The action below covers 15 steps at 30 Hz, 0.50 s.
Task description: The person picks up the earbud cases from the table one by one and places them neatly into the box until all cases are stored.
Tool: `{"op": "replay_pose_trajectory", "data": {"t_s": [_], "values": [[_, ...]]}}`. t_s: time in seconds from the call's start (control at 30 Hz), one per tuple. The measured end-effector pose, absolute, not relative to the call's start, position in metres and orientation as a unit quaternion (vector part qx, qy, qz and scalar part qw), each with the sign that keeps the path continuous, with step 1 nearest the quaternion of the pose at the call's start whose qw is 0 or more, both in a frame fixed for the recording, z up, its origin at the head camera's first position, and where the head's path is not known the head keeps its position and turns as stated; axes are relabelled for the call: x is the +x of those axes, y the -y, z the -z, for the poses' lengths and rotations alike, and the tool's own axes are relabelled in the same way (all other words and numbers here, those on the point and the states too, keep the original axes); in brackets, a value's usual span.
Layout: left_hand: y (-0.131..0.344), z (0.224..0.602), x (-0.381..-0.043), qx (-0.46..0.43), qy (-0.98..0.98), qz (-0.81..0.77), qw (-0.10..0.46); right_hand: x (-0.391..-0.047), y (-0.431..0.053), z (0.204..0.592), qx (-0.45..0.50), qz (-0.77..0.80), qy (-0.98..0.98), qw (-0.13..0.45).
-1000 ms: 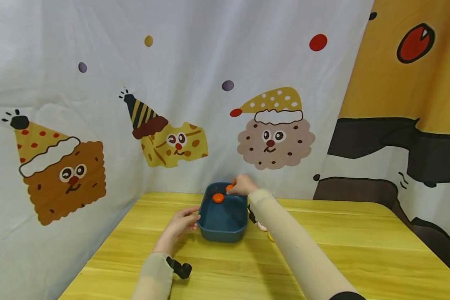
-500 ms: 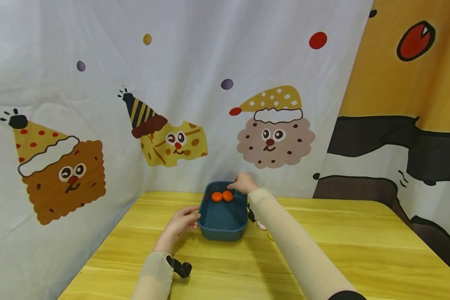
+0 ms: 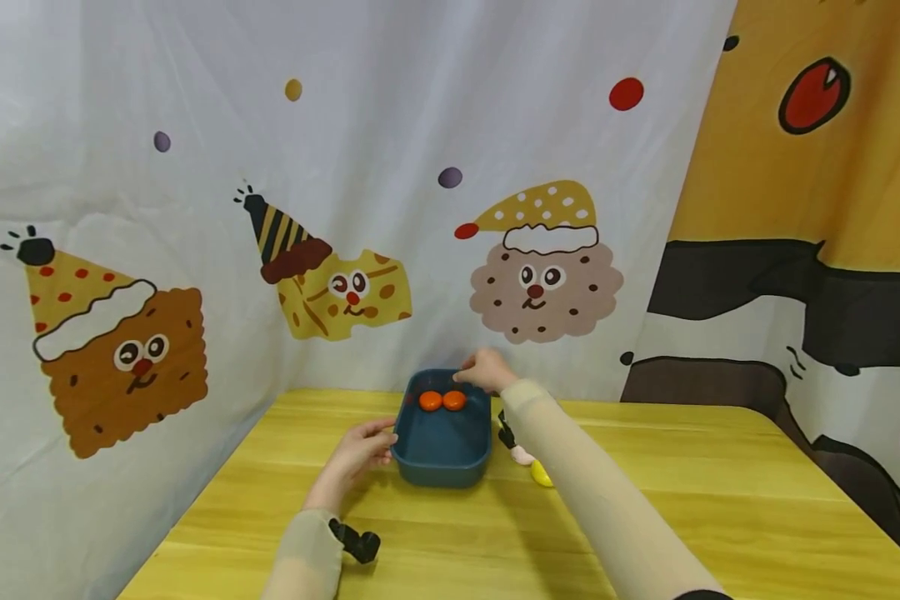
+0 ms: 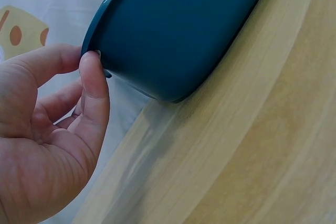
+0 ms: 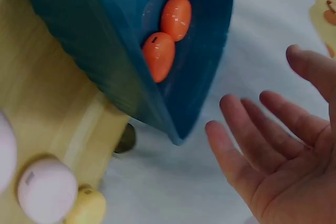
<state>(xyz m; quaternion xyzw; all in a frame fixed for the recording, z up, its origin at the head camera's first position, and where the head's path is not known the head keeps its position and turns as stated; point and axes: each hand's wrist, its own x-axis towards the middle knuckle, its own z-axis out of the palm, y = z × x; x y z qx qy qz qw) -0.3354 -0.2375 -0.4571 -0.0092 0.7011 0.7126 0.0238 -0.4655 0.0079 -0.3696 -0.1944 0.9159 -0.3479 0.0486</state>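
Observation:
A dark blue plastic bin stands on the wooden table near the back wall. Two orange egg-shaped pieces lie side by side inside it, towards the far end. At the bin's left rim, my left hand pinches the edge between thumb and index finger. My right hand is beside the far right corner of the bin, fingers spread and apart, holding nothing. In the head view, that hand overlaps the rim.
To the right of the bin, a pale pink rounded piece and a yellow one rest on the table; the right sleeve partly covers them in the head view. A printed cloth hangs behind the table.
The second orange egg-shaped piece, earlier in the right fingers, now lies in the bin against the first. The right hand has let go and stays over the corner. The left hand keeps its place.

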Motion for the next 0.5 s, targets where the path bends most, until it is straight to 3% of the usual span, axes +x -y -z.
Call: {"op": "replay_pose_trajectory", "data": {"t_s": [0.5], "values": [[0.239, 0.458, -0.334, -0.007, -0.704, -0.710, 0.028, -0.423, -0.063, 0.354, -0.295, 0.380, -0.876, 0.026]]}}
